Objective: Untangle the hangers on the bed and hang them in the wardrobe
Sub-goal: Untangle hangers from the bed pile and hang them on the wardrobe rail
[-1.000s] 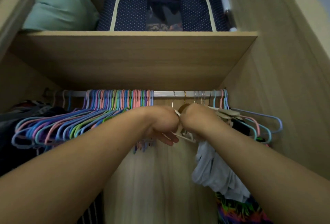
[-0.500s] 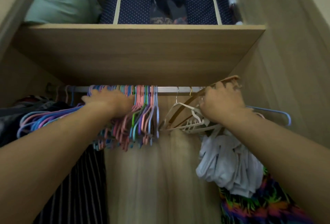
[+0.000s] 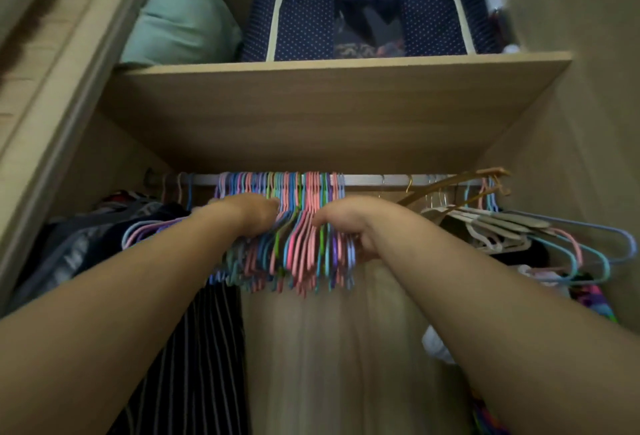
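From the head camera I see my left hand (image 3: 251, 214) and right hand (image 3: 349, 223) bracketing the pastel hangers (image 3: 301, 244) on the wardrobe rail (image 3: 374, 179); I cannot tell how the fingers lie. These hangers look light, stiff and snag-prone, best held by the shoulders. Shelf (image 3: 329, 105) close overhead, clothes crowding both sides.

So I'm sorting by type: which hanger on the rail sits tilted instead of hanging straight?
The brown wooden hanger, right of both hands. It slants up toward the rail's right end, while the pastel bunch and the white hangers hang down from their hooks.
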Tool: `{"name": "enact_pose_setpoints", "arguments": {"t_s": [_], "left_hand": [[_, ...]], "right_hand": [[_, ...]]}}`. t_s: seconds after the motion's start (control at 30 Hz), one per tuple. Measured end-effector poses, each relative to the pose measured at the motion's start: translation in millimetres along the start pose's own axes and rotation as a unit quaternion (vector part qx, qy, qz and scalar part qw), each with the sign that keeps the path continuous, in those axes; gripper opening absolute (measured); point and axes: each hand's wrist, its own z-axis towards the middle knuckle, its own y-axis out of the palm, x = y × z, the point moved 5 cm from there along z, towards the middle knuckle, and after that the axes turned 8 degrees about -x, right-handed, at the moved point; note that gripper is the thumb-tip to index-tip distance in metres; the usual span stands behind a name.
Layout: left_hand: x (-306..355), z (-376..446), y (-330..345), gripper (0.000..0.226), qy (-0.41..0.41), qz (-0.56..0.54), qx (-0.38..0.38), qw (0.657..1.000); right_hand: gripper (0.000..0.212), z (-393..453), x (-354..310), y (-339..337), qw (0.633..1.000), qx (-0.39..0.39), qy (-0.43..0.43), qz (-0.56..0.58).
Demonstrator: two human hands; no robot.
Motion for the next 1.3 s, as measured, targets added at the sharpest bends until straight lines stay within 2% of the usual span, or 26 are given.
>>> {"name": "enact_pose_setpoints", "arguments": {"t_s": [0.13,0.27,0.37,0.5,0.63,0.77,0.83,0.9,0.93,1.0,1.07,1.13,1.2,1.23,1.3], "left_hand": [[-22.0,0.9,7.7,0.073,-0.003,-0.026,-0.039,0.999],[-26.3,-1.0,9.4,0.082,0.02,-0.044,-0.033,0.998],[-17.7,-5.2,8.6,0.066,0.068,-0.034,-0.017,0.997],[5.3,-15.6,13.2,0.046,0.122,-0.08,0.014,0.989],[19.8,-14.4,23.0,0.037,0.158,-0.122,0.008,0.98],[30.9,-19.3,20.7,0.039,0.169,-0.088,-0.011,0.982],[22.8,-11.8,17.1,0.047,0.146,-0.058,-0.02,0.987],[3.9,-6.6,6.5,0.054,0.108,-0.017,0.02,0.994],[-11.3,-4.6,-0.7,0.055,0.073,-0.009,0.045,0.996],[-37.7,-7.3,-10.6,0.056,-0.005,0.037,0.063,0.997],[-59.1,-5.6,-14.9,0.06,-0.041,0.055,0.043,0.997],[-65.3,-8.7,-16.4,0.056,-0.03,0.045,0.009,0.999],[-75.7,-12.8,-18.7,0.055,-0.036,0.034,-0.008,0.999],[-83.5,-11.3,-19.3,0.059,-0.037,0.054,-0.009,0.998],[-94.6,-10.2,-17.7,0.064,-0.027,0.063,-0.003,0.998]], "right_hand": [[0.027,15.7,-0.3,22.0,0.99,-0.042,-0.003,0.133],[0.022,33.0,0.1,24.7,0.984,-0.015,-0.017,0.178],[0.016,36.3,0.6,21.7,0.982,0.023,-0.032,0.183],[0.039,48.3,8.5,1.2,0.987,0.062,-0.036,0.147],[0.023,21.0,23.0,-26.6,0.988,0.101,-0.005,0.117],[0.03,7.4,36.1,-54.2,0.991,0.096,0.021,0.093],[0.032,3.4,33.0,-63.6,0.992,0.122,0.03,0.025],[0.027,-4.6,22.9,-68.2,0.975,0.176,0.037,-0.133],[0.023,-11.8,14.0,-66.2,0.946,0.213,0.033,-0.242],[0.022,-25.4,-10.5,-53.5,0.865,0.292,-0.015,-0.408],[0.035,-26.7,-34.9,-28.9,0.815,0.326,-0.094,-0.47],[0.038,-14.0,-51.6,1.1,0.82,0.264,-0.111,-0.495],[0.029,5.2,-59.1,31.0,0.832,0.177,-0.067,-0.521],[0.026,13.3,-60.9,44.3,0.828,0.142,-0.04,-0.541],[0.033,24.3,-57.7,53.0,0.808,0.12,0.008,-0.577]]}}
